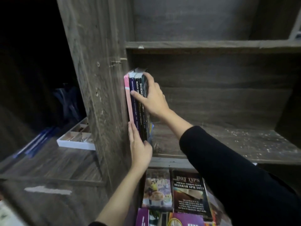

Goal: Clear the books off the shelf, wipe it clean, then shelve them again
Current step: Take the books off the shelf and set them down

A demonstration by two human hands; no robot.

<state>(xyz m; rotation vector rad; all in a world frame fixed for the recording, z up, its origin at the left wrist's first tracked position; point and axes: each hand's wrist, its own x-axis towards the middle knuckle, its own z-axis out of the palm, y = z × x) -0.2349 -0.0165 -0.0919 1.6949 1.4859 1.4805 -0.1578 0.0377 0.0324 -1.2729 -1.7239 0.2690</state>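
Several books [136,110] stand upright at the left end of a dark wooden shelf [228,144], pressed against the shelf's side wall [101,95]. Their spines are pink, purple and black. My right hand [153,97] grips the books near their tops, thumb across the spines and fingers round the outer black book. My left hand [138,144] lies with straight fingers against the lower spines, thumb at the outer book's bottom edge. More books [189,193] lie flat below the shelf, one black with "HOT TIPS" on its cover.
The shelf to the right of the books has a dusty, speckled surface. An upper shelf board [211,44] runs above. Left of the side wall, a white compartment tray [76,136] and blue pens [35,142] lie on a wooden desk [53,160].
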